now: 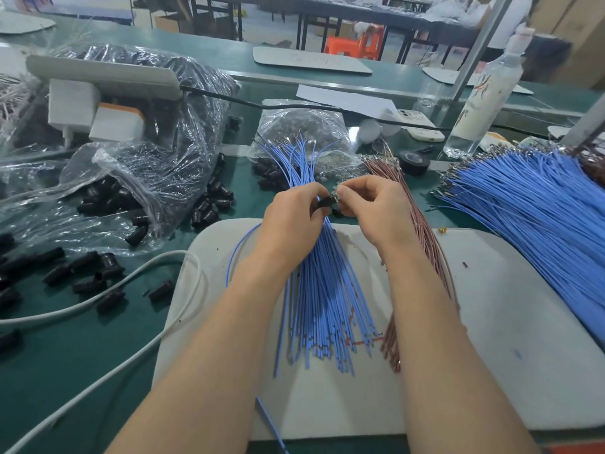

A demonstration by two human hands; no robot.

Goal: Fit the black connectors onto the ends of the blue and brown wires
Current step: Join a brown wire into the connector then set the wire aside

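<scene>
My left hand [291,217] pinches a small black connector [324,204] above the white mat [510,322]. My right hand [373,204] meets it from the right, fingertips closed on a metal wire terminal at the connector's mouth. A single blue wire [236,249] loops out to the left from under my left hand. Beneath both hands lies a fan of blue wires [322,303], and a bundle of brown wires [425,231] runs beside it on the right. Loose black connectors [88,273] are scattered on the green table at the left.
A clear bag of black connectors [131,178] spills at left, and a smaller bag of metal terminals [304,132] sits behind the wires. A large pile of blue wires [537,204] lies at right. Black tape roll [414,162], bottle [484,99], phone [420,126] and white cable [108,296] surround the mat.
</scene>
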